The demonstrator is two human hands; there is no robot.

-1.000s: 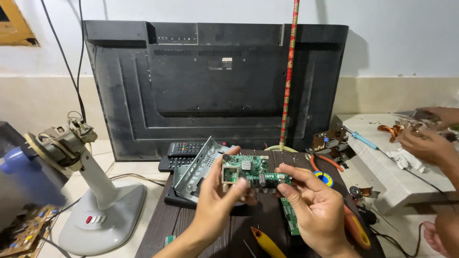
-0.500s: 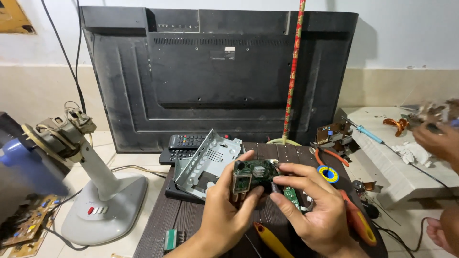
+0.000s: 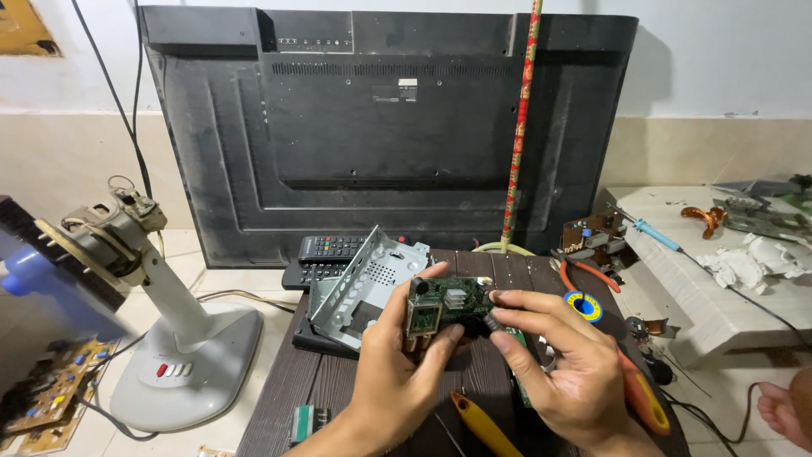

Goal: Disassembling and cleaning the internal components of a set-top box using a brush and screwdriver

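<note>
A big black TV [image 3: 389, 127] stands at the far side with its back turned to you, and a red patterned stick [image 3: 518, 127] leans against it. Just in front of the TV lie two dark remotes [image 3: 326, 258], one on top of the other. Next to them, on the far left part of the dark wood desk [image 3: 288, 389], a grey metal cover [image 3: 368, 283] sits tilted up on a flat black box. This cover is right behind your left hand, very near it. To the left, on the floor, stands a white fan stand [image 3: 186, 355] with its motor bare at the top. A brown circuit board [image 3: 51, 393] lies on the floor at the near left. On the right side of the desk you see orange-handled pliers [image 3: 588, 271] and a small blue and yellow roll [image 3: 584, 306]. A yellow tool handle [image 3: 482, 423] lies near you, between your two wrists. At the far right is a white bench [image 3: 702, 288] with a blue screwdriver [image 3: 651, 228] and crumpled white paper [image 3: 753, 258].

Your left hand [image 3: 397, 372] comes up from the near edge, palm turned to the right. Its thumb and fingers are shut on the small green board [image 3: 444, 305], which is held up above the middle of the desk. Your right hand [image 3: 567, 364] comes in from the near right. Its thumb and first finger pinch the right end of the same board, and the other fingers curl loosely below. A second green board lies flat under this hand, mostly hidden.
</note>
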